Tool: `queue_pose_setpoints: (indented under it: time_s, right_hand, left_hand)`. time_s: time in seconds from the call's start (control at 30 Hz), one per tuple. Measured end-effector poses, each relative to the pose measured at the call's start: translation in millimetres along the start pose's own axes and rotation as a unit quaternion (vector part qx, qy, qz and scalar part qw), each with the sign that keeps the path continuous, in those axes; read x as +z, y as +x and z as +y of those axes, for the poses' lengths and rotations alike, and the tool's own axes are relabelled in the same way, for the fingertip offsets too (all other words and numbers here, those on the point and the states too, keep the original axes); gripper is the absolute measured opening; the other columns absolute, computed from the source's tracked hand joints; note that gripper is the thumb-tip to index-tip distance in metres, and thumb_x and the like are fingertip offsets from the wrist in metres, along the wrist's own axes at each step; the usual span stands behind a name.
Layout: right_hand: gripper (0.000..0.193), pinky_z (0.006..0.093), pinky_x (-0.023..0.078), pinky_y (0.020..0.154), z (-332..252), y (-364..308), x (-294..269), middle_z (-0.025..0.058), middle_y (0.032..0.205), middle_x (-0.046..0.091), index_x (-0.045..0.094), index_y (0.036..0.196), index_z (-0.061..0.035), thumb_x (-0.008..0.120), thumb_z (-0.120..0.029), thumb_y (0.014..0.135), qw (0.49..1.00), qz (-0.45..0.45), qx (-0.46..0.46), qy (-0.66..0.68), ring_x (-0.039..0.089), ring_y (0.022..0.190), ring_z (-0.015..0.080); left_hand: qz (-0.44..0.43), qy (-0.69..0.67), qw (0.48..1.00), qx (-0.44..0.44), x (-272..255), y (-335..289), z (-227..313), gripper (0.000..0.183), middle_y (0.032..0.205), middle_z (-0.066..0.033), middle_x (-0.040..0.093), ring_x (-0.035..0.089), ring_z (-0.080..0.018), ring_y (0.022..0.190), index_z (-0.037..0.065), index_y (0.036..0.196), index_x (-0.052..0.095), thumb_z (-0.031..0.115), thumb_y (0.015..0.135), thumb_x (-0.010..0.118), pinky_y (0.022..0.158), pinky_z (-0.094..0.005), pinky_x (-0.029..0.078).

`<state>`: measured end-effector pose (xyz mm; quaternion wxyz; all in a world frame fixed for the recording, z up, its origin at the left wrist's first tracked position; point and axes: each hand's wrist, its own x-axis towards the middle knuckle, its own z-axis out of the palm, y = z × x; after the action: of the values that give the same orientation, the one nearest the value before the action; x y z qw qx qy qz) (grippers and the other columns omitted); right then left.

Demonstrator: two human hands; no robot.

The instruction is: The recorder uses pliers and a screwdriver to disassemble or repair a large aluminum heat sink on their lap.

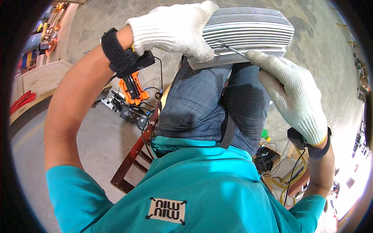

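Observation:
A silver metal block with many parallel fins, like a heat sink (248,29), rests across my knees. My left hand (175,31), in a white knitted glove, is closed around its left edge, the thumb pressing on the near fins. In my right hand (293,85), also gloved, is a screwdriver-like tool (235,50) with a thin metal shaft. Its tip lies against the fins right of my left thumb. The tool's handle is hidden inside the closed fingers.
To the left, an orange-and-black device (133,88) and black boxes with cables are beside a dark red wooden chair (132,167). A wooden bench (42,79) bears red-handled tools (22,101). A green bottle top (265,135) and yellow hose (297,176) are at right.

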<state>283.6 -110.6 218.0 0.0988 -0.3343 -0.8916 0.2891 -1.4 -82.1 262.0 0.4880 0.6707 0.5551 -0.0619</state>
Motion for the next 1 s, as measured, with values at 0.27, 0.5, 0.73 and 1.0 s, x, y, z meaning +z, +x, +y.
queue_pose_setpoints:
  time_s: [0.27,0.5,0.73,1.0]
  right_hand:
    - [0.043,0.0404,0.061,0.075,-20.0,7.7,-7.7,0.0104,0.113,0.077,0.071,0.140,-0.0198,0.070,-0.008,0.098,0.974,-0.058,0.014,-0.219,0.077,0.090,0.0327]
    - [0.054,0.0433,0.062,0.068,-28.0,11.8,-3.8,0.0102,0.113,0.074,0.064,0.149,-0.0272,0.067,-0.008,0.098,0.956,-0.091,0.024,-0.278,0.076,0.082,0.0347]
    - [0.050,0.0410,0.061,0.072,-19.1,10.4,13.8,0.0123,0.106,0.074,0.066,0.149,-0.0234,0.065,-0.006,0.102,0.980,-0.059,0.084,-0.171,0.077,0.084,0.0325]
    - [0.045,0.0281,0.050,0.066,-12.8,3.7,30.5,-0.0027,0.088,0.062,0.062,0.153,-0.0042,0.058,-0.013,0.109,0.951,-0.032,0.200,0.234,0.058,0.072,0.0081]
  left_hand:
    - [0.027,0.024,0.999,-0.007,3.5,9.0,-13.9,0.084,0.125,-0.0277,0.073,0.074,-0.0387,0.115,-0.003,0.144,0.048,0.038,0.080,0.085,0.096,-0.0430,0.059]
    - [0.098,0.034,0.994,0.019,19.4,13.2,-17.8,0.079,0.123,-0.0287,0.072,0.073,-0.0419,0.115,-0.003,0.139,0.051,0.036,0.079,0.086,0.097,-0.0450,0.059]
    - [0.087,0.049,0.995,-0.022,16.2,22.0,-19.6,0.077,0.121,-0.0295,0.072,0.073,-0.0437,0.113,-0.003,0.135,0.050,0.034,0.078,0.086,0.094,-0.0463,0.059]
    - [0.090,0.046,0.995,-0.011,15.1,26.8,-23.1,0.076,0.119,-0.0297,0.072,0.074,-0.0440,0.110,-0.004,0.134,0.051,0.034,0.078,0.086,0.092,-0.0460,0.060]
